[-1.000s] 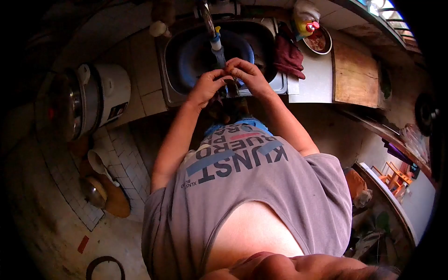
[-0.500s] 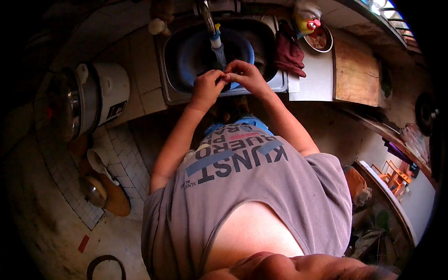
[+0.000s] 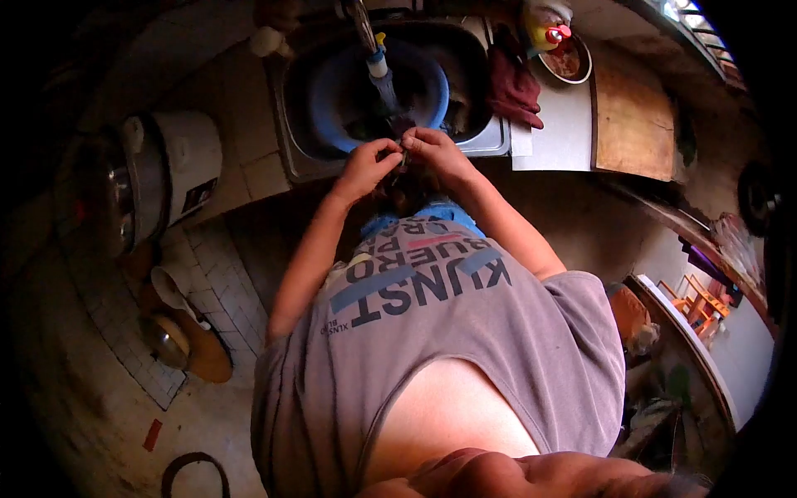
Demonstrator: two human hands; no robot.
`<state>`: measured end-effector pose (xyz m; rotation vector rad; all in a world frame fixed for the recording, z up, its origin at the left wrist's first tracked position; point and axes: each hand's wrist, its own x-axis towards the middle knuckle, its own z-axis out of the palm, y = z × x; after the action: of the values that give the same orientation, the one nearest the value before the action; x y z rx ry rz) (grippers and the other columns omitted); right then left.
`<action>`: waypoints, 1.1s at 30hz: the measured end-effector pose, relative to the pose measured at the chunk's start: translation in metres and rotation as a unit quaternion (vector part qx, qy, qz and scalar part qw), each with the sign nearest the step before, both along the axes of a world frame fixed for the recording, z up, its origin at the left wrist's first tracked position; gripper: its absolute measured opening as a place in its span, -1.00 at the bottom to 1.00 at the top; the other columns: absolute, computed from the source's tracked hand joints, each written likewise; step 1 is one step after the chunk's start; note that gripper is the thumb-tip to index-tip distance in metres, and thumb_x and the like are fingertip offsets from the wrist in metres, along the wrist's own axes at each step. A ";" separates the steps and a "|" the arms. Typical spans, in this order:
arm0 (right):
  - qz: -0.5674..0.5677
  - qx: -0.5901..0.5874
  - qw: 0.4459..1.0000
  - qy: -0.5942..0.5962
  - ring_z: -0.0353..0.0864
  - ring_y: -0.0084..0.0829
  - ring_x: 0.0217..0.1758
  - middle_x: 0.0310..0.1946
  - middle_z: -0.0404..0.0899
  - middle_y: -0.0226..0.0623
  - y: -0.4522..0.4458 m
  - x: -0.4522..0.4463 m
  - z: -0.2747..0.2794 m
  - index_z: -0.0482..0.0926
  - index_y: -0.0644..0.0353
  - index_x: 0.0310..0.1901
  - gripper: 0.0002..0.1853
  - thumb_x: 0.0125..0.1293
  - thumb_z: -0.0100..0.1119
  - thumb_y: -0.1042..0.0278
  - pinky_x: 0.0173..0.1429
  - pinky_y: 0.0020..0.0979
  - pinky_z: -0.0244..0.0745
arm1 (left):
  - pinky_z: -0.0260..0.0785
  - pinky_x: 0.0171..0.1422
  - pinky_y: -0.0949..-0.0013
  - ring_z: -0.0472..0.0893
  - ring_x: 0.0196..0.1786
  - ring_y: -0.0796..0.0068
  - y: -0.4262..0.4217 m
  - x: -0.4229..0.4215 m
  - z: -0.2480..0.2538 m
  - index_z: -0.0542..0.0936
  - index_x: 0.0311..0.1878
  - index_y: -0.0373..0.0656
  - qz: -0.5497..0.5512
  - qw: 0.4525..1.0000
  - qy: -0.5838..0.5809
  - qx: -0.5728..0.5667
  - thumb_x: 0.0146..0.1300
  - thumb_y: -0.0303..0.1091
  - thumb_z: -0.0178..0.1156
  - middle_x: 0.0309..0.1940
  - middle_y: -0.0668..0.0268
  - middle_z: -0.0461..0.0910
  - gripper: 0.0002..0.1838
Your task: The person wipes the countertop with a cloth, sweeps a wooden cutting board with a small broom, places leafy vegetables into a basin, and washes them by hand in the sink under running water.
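My left hand (image 3: 368,170) and my right hand (image 3: 437,156) meet at the sink's front rim, fingers pinched close together. Between the fingertips is a small, dark, thin piece (image 3: 403,158), too small to name. Just beyond them, a dark purplish thing (image 3: 402,124) shows at the near side of a blue basin (image 3: 326,116). The basin sits inside the metal sink (image 3: 290,153). Above it is a faucet (image 3: 378,62) with a yellow lever, and water appears to run from it. What lies in the basin is too dark to make out.
Right of the sink lie a maroon cloth (image 3: 512,87), a bowl of food (image 3: 573,60), a yellow bottle with a red cap (image 3: 550,35) and a wooden board (image 3: 633,124). A rice cooker (image 3: 187,158) stands left. A metal lid (image 3: 168,339) is lower left.
Both hands have drawn back from over the basin toward my body and the sink's front edge. The fingertips have parted slightly, and the purplish thing beyond them now shows. The view has shifted slightly.
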<state>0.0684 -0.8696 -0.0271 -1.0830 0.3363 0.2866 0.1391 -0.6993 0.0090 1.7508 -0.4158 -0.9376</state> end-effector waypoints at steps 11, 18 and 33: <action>-0.010 0.227 0.968 0.108 0.50 -0.54 -0.25 -0.33 0.50 -0.45 0.002 -0.001 -0.015 0.50 0.13 -0.19 -0.81 0.36 0.09 0.20 -0.10 -0.47 0.43 | 0.37 -0.05 0.55 0.53 -0.20 0.64 0.003 0.004 -0.005 0.58 -0.16 -0.27 0.006 0.996 0.088 -0.034 0.26 -0.41 0.18 -0.29 0.40 0.59 -0.85; 0.012 0.109 0.993 0.030 0.46 -0.60 -0.28 -0.37 0.49 -0.45 0.011 -0.001 -0.010 0.48 0.15 -0.25 -0.82 0.37 0.08 0.22 -0.13 -0.53 0.38 | 0.33 -0.12 0.57 0.50 -0.24 0.67 0.008 0.002 -0.011 0.58 -0.19 -0.26 -0.006 0.997 -0.071 0.030 0.19 -0.43 0.21 -0.32 0.43 0.56 -0.85; -0.379 0.013 0.888 0.260 0.56 -0.42 -0.48 -0.40 0.49 -0.25 0.026 -0.145 -0.129 0.38 0.21 -0.21 -0.82 0.44 -0.10 0.27 -0.49 -0.48 0.48 | 0.56 -0.21 0.27 0.61 -0.19 0.30 0.093 0.025 -0.078 0.48 -0.24 -0.18 0.307 0.879 0.323 -0.169 0.28 -0.39 0.10 -0.25 0.22 0.58 -0.92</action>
<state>-0.0761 -0.8434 -0.1563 -0.7574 1.1975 -0.1320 0.1642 -0.6061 -0.0690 1.0467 0.3821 -0.8486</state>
